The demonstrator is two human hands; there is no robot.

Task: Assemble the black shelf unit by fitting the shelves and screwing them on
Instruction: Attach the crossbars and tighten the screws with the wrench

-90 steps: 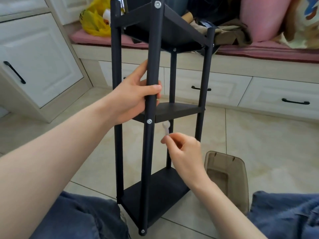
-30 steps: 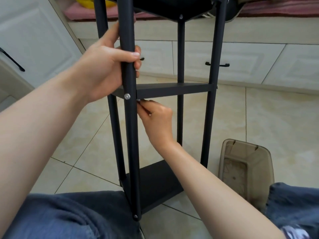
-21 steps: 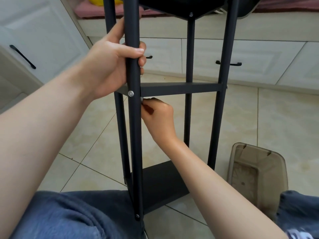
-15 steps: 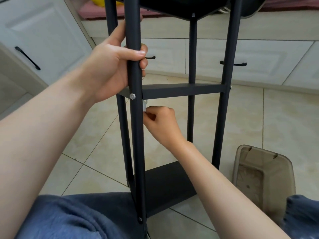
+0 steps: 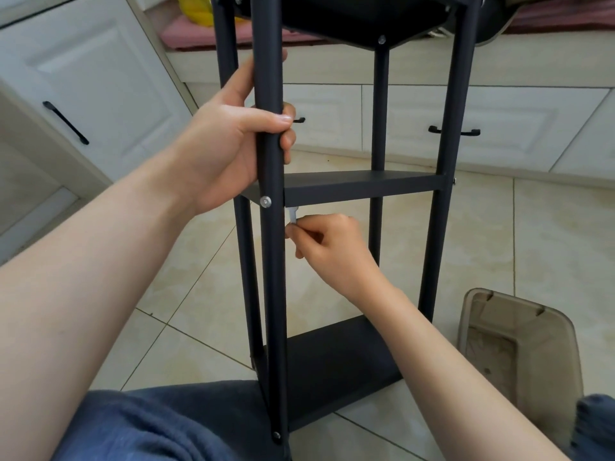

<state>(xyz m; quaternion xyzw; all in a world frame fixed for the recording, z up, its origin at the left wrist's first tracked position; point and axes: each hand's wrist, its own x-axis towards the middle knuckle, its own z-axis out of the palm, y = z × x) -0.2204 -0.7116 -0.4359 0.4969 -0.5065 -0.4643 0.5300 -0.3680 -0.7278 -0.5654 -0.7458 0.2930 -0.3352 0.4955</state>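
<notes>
- We are looking down at a black shelf unit (image 5: 436, 247) that is standing on the tiled floor (image 5: 549, 244) and filling the middle of the view, with blue trouser legs (image 5: 159, 427) showing at 7 and 5 o'clock.
- The left hand (image 5: 229, 141) is gripping the front post (image 5: 271, 277) just above the middle shelf (image 5: 362, 188). Its fingers are curling round the far side of the post and the thumb is lying across the front.
- The right hand (image 5: 329, 247) is sitting just under the middle shelf, at 3 o'clock from the front post, and its fingers are pinching a small silver wrench (image 5: 293, 215) by the lower end.
- The wrench is pointing up toward 12 o'clock, with its head reaching the underside of the shelf corner. We cannot tell whether it is seated on a nut.
- A silver screw (image 5: 265, 201) is showing on the face of the front post, level with the middle shelf.
- The bottom shelf (image 5: 332, 371) is lying low at 6 o'clock, and the top shelf (image 5: 359, 18) is crossing the upper edge at 12 o'clock.
- A brownish see-through bin (image 5: 509, 322) is resting on the floor at 4 o'clock, just beside the unit.
- White drawers (image 5: 499, 104) with black handles are running behind the unit, and a white cabinet door (image 5: 100, 78) is standing at 10 o'clock.
</notes>
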